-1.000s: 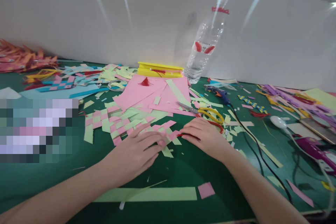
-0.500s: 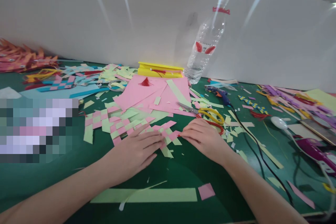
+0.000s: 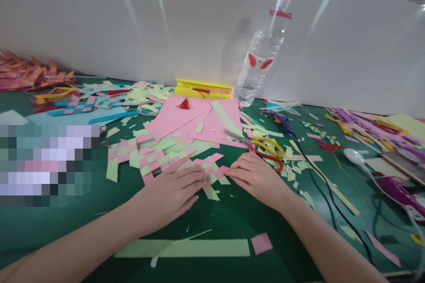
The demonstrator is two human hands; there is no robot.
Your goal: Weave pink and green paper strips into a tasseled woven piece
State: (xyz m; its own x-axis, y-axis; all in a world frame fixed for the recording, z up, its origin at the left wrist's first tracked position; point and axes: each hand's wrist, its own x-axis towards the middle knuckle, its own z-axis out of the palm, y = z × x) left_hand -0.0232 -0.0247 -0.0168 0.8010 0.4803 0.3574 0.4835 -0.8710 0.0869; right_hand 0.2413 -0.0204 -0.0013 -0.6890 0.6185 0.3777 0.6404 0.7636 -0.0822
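A small weave of pink and pale green paper strips (image 3: 212,169) lies on the green table (image 3: 232,216). My left hand (image 3: 172,194) lies flat on its near left part, fingers stretched out and holding it down. My right hand (image 3: 257,177) is at the weave's right edge, fingers pressed together, their tips pinching the end of a pink strip (image 3: 222,170). Yellow-handled scissors (image 3: 268,148) lie just behind my right hand.
More woven pieces (image 3: 133,152) and pink sheets (image 3: 195,119) lie behind the hands. A long green strip (image 3: 199,247) and a pink square (image 3: 261,243) lie near the front edge. A water bottle (image 3: 262,59), a yellow box (image 3: 202,89), a glue gun (image 3: 277,118) and its black cable (image 3: 318,177) are at the back and right.
My right hand has slid slightly left to the weave's edge, and the red bit under it a second ago no longer shows. My left hand stays flat in place.
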